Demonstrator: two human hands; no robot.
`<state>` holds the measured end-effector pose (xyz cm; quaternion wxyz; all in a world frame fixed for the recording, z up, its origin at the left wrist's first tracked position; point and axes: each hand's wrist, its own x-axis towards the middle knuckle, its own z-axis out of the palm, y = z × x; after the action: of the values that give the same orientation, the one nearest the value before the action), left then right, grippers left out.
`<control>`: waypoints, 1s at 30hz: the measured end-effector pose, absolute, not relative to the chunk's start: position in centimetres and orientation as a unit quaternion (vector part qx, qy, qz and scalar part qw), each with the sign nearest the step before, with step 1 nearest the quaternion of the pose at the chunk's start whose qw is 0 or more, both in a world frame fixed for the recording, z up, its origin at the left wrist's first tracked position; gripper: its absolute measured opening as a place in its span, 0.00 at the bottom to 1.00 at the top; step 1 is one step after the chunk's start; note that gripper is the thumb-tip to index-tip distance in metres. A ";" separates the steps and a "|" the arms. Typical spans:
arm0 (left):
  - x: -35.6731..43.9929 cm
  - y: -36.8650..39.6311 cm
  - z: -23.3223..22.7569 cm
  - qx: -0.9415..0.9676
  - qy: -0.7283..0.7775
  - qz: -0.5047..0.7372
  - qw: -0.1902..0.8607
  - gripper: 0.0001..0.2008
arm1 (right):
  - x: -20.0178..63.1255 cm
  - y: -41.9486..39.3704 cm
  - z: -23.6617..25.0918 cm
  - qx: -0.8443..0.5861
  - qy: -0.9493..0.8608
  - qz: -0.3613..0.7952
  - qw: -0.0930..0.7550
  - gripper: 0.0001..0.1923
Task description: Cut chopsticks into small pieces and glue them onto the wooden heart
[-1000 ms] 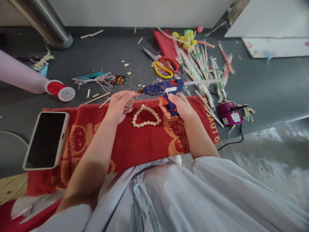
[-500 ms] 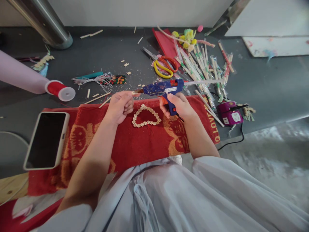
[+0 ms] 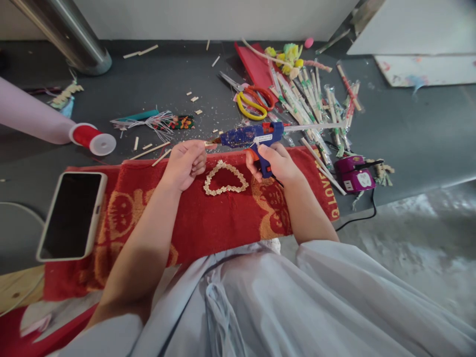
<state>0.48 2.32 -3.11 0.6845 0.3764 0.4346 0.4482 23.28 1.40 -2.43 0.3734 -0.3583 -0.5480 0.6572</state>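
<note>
My right hand (image 3: 274, 162) is wrapped round the handle of a blue hot glue gun (image 3: 241, 136), with a long clear glue stick (image 3: 312, 127) sticking out of its back. The gun's nozzle points left, right at the fingertips of my left hand (image 3: 187, 163). Those fingers are pinched on a small pale wooden piece (image 3: 208, 144), mostly covered by finger and nozzle. Between my forearms, a heart-shaped ring of small pale wooden pieces (image 3: 226, 189) lies on the folded red towel (image 3: 211, 223).
Scissors (image 3: 253, 106) and wrapped chopsticks (image 3: 297, 99) lie behind the glue gun. A phone (image 3: 72, 215) rests at left, near a red thread spool (image 3: 91, 139). At right sits a purple box (image 3: 355, 173) with a black cable. Small cut wooden bits (image 3: 194, 99) are scattered on the grey table.
Almost nothing differs. Both hands, the glue gun and the pinched wooden piece hold nearly the same place, with the nozzle still at the left fingertips.
</note>
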 end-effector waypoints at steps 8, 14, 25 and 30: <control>0.5 2.3 -3.2 0.367 0.415 0.459 0.695 0.10 | 23.2 1.4 -2.4 -0.367 -0.544 0.658 0.370 0.26; 0.5 2.3 -3.0 0.360 0.424 0.458 0.694 0.11 | 23.2 1.4 -2.3 -0.367 -0.544 0.658 0.369 0.26; 0.5 2.3 -3.0 0.366 0.433 0.453 0.688 0.11 | 23.4 1.5 -2.4 -0.372 -0.547 0.655 0.365 0.27; 0.5 2.3 -2.9 0.362 0.446 0.446 0.686 0.11 | 23.5 1.6 -2.4 -0.368 -0.548 0.653 0.371 0.26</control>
<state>0.47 2.34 -2.93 0.6861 0.3619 0.4462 0.4463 23.49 1.58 -2.43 0.3706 -0.3684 -0.5480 0.6532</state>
